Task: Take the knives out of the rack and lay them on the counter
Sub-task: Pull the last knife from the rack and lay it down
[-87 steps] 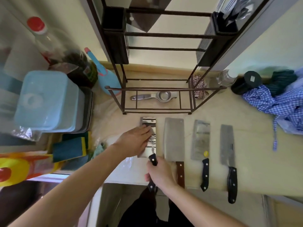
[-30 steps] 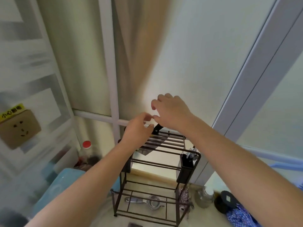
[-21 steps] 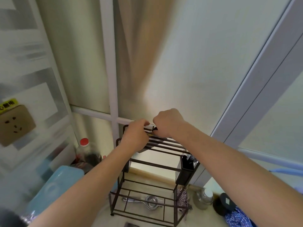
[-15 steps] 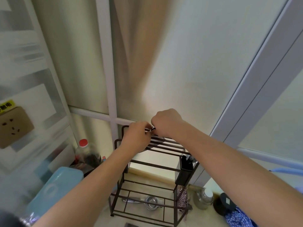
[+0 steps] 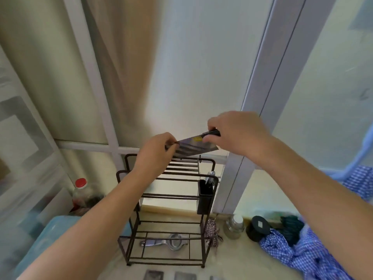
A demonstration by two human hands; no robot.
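1. A cleaver [image 5: 193, 147] is held in the air just above the top bars of a dark metal rack [image 5: 167, 209], clear of the slots, with its broad blade tilted and a small yellow sticker near the handle end.
2. The right hand [image 5: 236, 134] has its grip closed around the black handle, of which only a short stub shows past the fingers.
3. The left hand [image 5: 157, 154] pinches the far end of the blade between thumb and fingertips, so its grip is also closed on the cleaver.
4. The rack stands on the pale worktop [image 5: 232, 257] against the back wall, and a black utensil cup [image 5: 204, 196] hangs on its right side with metal utensil tips showing above the rim.
5. On the rack's bottom shelf lies a metal squeezer [image 5: 167, 242].
6. At the lower edge of the view, in front of the rack, the tips of other knife blades [image 5: 171, 276] lie flat on the worktop; little of them shows.
7. Left of the rack are a red-capped bottle [image 5: 80, 194] and a light blue container [image 5: 40, 245].
8. Right of the rack sit a small glass jar [image 5: 234, 226], a black round lid [image 5: 259, 227] and a crumpled blue checked cloth [image 5: 298, 255].
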